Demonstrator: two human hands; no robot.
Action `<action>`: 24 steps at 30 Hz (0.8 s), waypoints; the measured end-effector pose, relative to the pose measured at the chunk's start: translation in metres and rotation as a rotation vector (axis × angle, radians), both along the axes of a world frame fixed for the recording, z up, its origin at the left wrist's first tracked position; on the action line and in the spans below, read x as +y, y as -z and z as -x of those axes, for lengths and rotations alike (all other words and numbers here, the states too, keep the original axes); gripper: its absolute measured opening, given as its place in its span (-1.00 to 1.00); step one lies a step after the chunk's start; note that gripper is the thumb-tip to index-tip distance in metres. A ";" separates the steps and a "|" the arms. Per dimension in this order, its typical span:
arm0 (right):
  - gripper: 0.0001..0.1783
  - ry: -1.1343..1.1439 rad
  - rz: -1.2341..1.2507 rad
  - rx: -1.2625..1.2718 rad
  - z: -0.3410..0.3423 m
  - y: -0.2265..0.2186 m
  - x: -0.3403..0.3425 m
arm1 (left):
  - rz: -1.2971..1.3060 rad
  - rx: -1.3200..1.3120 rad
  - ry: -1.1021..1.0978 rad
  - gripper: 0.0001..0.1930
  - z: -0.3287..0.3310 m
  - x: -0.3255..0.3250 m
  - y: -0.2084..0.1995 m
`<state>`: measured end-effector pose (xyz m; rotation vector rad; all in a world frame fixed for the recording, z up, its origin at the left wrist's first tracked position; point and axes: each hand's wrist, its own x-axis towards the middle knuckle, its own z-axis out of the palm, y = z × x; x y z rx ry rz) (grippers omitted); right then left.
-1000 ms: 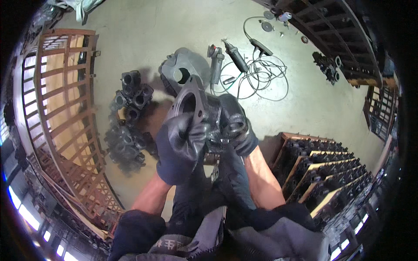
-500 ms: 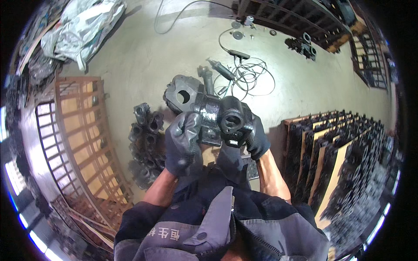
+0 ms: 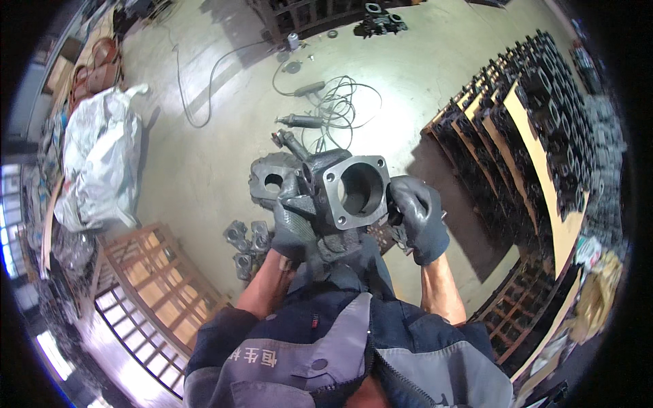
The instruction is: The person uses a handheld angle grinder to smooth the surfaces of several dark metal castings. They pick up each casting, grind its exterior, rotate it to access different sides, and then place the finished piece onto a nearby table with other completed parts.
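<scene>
The flanged casting is sitting between the two gloved hands, above the person's lap and clear of the floor. The left hand is gripping its left side, with the square flange lying to the right of the fingers. The flange is facing up toward the camera, its wide round bore showing. The right hand is curling its fingers just beside the flange's right edge; whether it is gripping the casting or something smaller cannot be told.

Count of items:
- One flanged casting is being held; its flange is showing three corner holes.
- One larger casting with a round opening is resting on the floor, beyond the left hand.
- At least three small castings are lying on the floor beside the left forearm.
- Three hand tools are lying ahead: one angle grinder, partly hidden, one straight grinder and one dark handle-shaped tool.
- One tangle of cable is lying beside the tools.
- One pale sheet is lying in a heap at far left.
</scene>
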<state>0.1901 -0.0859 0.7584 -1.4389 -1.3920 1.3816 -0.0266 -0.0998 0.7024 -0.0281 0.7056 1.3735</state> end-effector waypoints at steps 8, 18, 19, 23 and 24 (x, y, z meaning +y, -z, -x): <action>-0.75 0.194 -0.242 -0.106 -0.055 -0.044 -0.062 | -0.153 0.422 0.258 -0.78 -0.079 -0.031 0.014; -0.83 0.292 -0.330 -0.251 -0.134 -0.079 -0.153 | -0.444 0.359 0.519 -0.72 -0.191 -0.093 0.083; -0.84 0.306 -0.338 -0.248 -0.141 -0.079 -0.161 | -0.400 0.263 0.549 -0.73 -0.201 -0.095 0.076; -0.83 0.344 -0.372 -0.257 -0.163 -0.084 -0.186 | -0.327 0.095 0.637 -0.73 -0.228 -0.108 0.051; -0.84 0.361 -0.373 -0.250 -0.165 -0.085 -0.190 | -0.332 0.090 0.655 -0.73 -0.233 -0.108 0.048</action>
